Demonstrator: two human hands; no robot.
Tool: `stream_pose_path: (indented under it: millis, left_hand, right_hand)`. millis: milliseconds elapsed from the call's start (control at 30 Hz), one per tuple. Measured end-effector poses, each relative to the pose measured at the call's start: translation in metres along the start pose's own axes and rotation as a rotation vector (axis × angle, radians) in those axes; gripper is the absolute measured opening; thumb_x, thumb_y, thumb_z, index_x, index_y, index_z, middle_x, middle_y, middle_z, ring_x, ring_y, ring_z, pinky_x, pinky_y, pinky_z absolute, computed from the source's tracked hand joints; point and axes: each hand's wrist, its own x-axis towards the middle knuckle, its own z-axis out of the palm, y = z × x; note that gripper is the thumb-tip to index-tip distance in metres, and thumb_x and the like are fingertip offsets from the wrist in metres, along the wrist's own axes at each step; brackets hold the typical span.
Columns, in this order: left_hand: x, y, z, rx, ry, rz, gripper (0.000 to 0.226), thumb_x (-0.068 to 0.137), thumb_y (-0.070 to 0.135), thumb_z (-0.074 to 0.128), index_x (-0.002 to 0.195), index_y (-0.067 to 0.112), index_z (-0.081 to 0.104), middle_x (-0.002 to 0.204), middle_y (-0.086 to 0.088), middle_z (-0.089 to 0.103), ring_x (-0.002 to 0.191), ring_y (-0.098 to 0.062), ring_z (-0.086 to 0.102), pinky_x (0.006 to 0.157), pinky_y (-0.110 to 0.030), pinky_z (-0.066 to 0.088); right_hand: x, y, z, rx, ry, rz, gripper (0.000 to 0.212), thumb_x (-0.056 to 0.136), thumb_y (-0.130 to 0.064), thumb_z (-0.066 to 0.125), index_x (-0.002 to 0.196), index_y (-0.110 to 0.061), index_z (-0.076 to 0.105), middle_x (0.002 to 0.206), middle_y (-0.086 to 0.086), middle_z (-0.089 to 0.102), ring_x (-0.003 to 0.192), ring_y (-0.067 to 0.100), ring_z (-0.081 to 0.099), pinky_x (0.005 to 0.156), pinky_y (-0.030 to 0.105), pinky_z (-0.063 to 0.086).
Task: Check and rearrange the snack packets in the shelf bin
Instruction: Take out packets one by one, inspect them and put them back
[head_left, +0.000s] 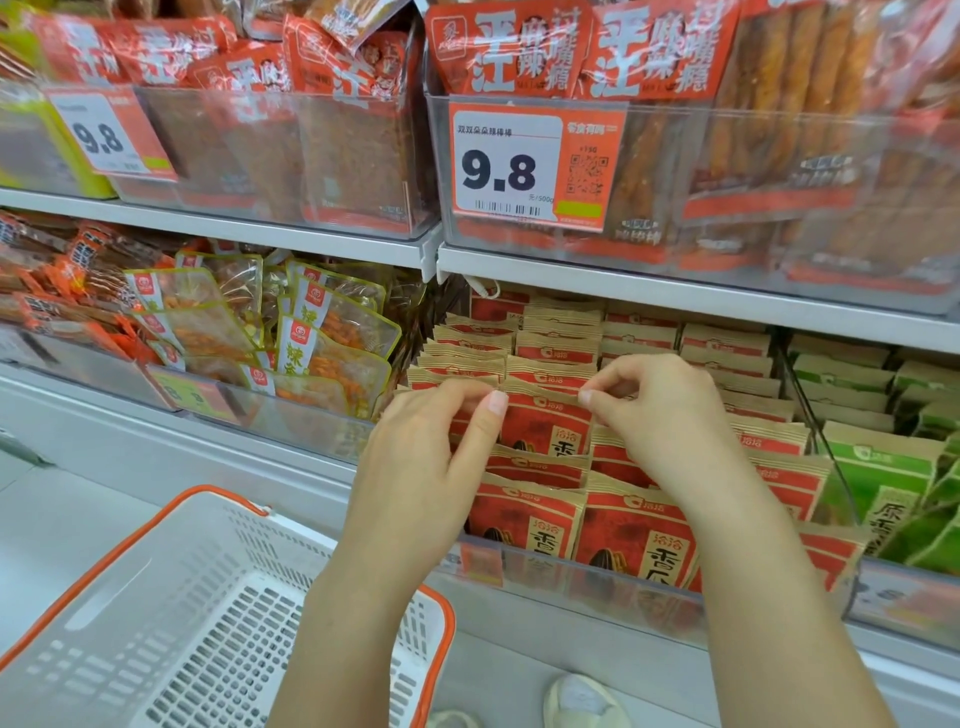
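The shelf bin (597, 582), a clear-fronted tray in the lower middle of the frame, is packed with rows of red-and-tan snack packets (524, 512) standing on edge and leaning back. To its right, behind a divider, sit green packets (883, 483); a white basket (208, 597) with an orange rim fills the lower left.

The left hand (415, 467) and right hand (670, 421) meet at centre frame over one packet (545, 426) in a middle row. Each hand's fingers are together in a pinch on a top corner of it, the left thumb (493, 410) flat against its upper edge.

The main risk, as I judge it, lies in the tight packing: drawing this packet up could drag its neighbours along and topple the leaning rows forward over the low front wall. Gripped only by thin corner seals, the packet could also slip or crease. A lesser hazard is a red packet sliding past the divider among the green ones.
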Motion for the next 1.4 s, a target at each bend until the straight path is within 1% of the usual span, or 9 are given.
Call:
stream_pose_path:
  millis: [233,533,667,833,967,1100,1200,1267,1400]
  left_hand:
    - [0.000,0.001,-0.002,-0.028,0.105,0.018,0.022,0.097,0.040,0.051,0.104,0.032,0.071,0.095,0.027,0.061,0.101,0.003,0.050,0.081,-0.008,0.037]
    - [0.001,0.006,0.000,-0.037,0.169,0.030,0.026,0.091,0.043,0.051,0.103,0.033,0.071,0.091,0.035,0.055,0.103,0.017,0.045,0.082,0.000,0.033]
    - [0.000,0.003,0.001,-0.034,0.201,0.037,0.024,0.093,0.039,0.051,0.104,0.031,0.072,0.092,0.036,0.053,0.100,0.019,0.045,0.083,-0.005,0.036]
    - [0.000,0.003,-0.001,-0.062,0.204,0.009,0.017,0.098,0.033,0.056,0.105,0.031,0.071,0.092,0.034,0.054,0.099,0.003,0.049,0.084,-0.023,0.045]
    - [-0.001,0.008,-0.002,-0.140,0.171,-0.025,0.036,0.091,0.053,0.046,0.117,0.036,0.065,0.105,0.029,0.061,0.109,0.003,0.051,0.090,-0.033,0.049]
    - [-0.003,0.014,-0.004,-0.369,0.103,0.013,0.041,0.085,0.057,0.050,0.120,0.038,0.062,0.113,0.022,0.067,0.113,-0.003,0.059,0.093,-0.036,0.051]
    - [-0.002,0.020,-0.008,-0.615,0.039,0.022,0.044,0.080,0.050,0.059,0.118,0.029,0.064,0.107,0.012,0.072,0.100,-0.007,0.068,0.081,-0.026,0.056]
    - [-0.003,0.022,-0.013,-0.744,-0.043,-0.004,0.037,0.076,0.046,0.063,0.105,0.026,0.073,0.091,0.006,0.075,0.076,-0.008,0.068,0.054,-0.022,0.054]
    - [-0.004,0.023,-0.018,-0.810,-0.270,-0.102,0.026,0.074,0.043,0.067,0.092,0.028,0.078,0.071,0.003,0.071,0.055,-0.011,0.062,0.041,-0.022,0.045]
  right_hand:
    - [-0.019,-0.010,-0.026,0.108,-0.079,-0.127,0.013,0.081,-0.043,0.069,0.093,-0.037,0.069,0.094,-0.021,0.066,0.087,-0.005,0.060,0.076,0.023,0.047]
    - [-0.030,-0.017,-0.012,-0.212,-0.289,-0.148,0.020,0.081,-0.054,0.066,0.093,-0.040,0.071,0.116,-0.019,0.063,0.115,0.007,0.053,0.092,0.030,0.044]
    - [-0.029,-0.016,-0.008,-0.216,-0.251,-0.169,0.014,0.087,-0.046,0.063,0.083,-0.036,0.072,0.098,-0.019,0.067,0.088,0.004,0.059,0.072,0.025,0.048]
    - [-0.031,-0.013,-0.010,0.025,0.091,-0.364,0.012,0.092,-0.035,0.057,0.089,-0.031,0.067,0.088,-0.020,0.064,0.084,-0.001,0.056,0.069,0.018,0.040]
    - [-0.032,-0.013,-0.012,0.401,0.686,-0.580,0.010,0.098,-0.019,0.053,0.093,-0.025,0.059,0.086,-0.020,0.056,0.080,-0.008,0.053,0.071,0.016,0.042]
    - [-0.029,-0.010,-0.019,0.774,1.066,-0.510,0.008,0.100,-0.021,0.049,0.095,-0.015,0.053,0.086,0.005,0.055,0.081,0.010,0.053,0.074,0.024,0.042]
    - [-0.021,-0.006,-0.020,1.052,0.976,-0.283,0.008,0.095,-0.025,0.055,0.089,-0.020,0.059,0.077,-0.011,0.061,0.073,0.005,0.053,0.068,0.024,0.043]
    - [-0.019,-0.005,-0.018,1.191,0.826,-0.161,0.007,0.089,-0.025,0.060,0.083,-0.024,0.063,0.069,-0.015,0.062,0.069,0.002,0.053,0.066,0.022,0.045]
    - [-0.023,-0.009,-0.012,1.072,0.575,-0.112,0.013,0.093,-0.018,0.061,0.082,-0.023,0.064,0.061,-0.016,0.064,0.061,-0.003,0.056,0.061,0.018,0.046]
